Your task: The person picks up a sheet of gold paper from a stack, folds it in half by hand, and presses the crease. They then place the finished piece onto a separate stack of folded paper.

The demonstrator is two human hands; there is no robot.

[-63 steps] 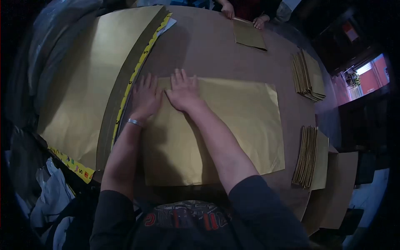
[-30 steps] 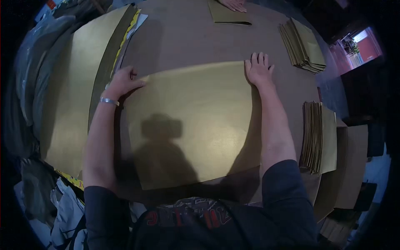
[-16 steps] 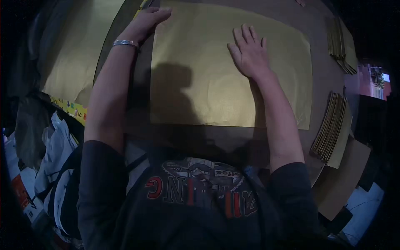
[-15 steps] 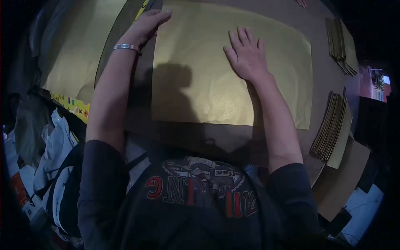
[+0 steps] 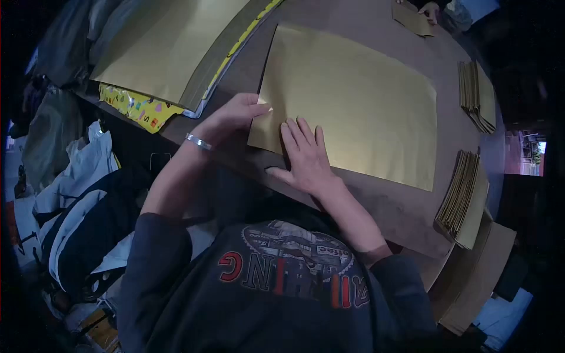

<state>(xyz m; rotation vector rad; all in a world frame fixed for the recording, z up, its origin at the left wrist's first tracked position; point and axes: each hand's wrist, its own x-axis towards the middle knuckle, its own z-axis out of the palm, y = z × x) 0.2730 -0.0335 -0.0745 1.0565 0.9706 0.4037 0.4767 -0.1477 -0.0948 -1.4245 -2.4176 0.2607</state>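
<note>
A large gold-coloured paper sheet (image 5: 365,106) lies on the brown table (image 5: 347,23). At its left edge, my left hand (image 5: 238,113), with a silver bracelet on the wrist, pinches the paper between thumb and fingers. My right hand (image 5: 306,153) rests on the lower left part of the sheet, fingers stretched out flat and thumb past the near edge. The paper near my left hand looks slightly raised and shaded.
A large gold stack (image 5: 170,47) over yellow printed packaging (image 5: 138,109) lies left. Folded paper bundles (image 5: 477,97) (image 5: 462,197) stand along the right edge. Another person's hand (image 5: 431,12) touches a small brown piece (image 5: 412,20) at top right. A cardboard box (image 5: 482,273) is lower right.
Both hands have come nearer my body, my right one also moving left across the sheet. The view has shifted, showing more of the left stack and the other person's hand.
</note>
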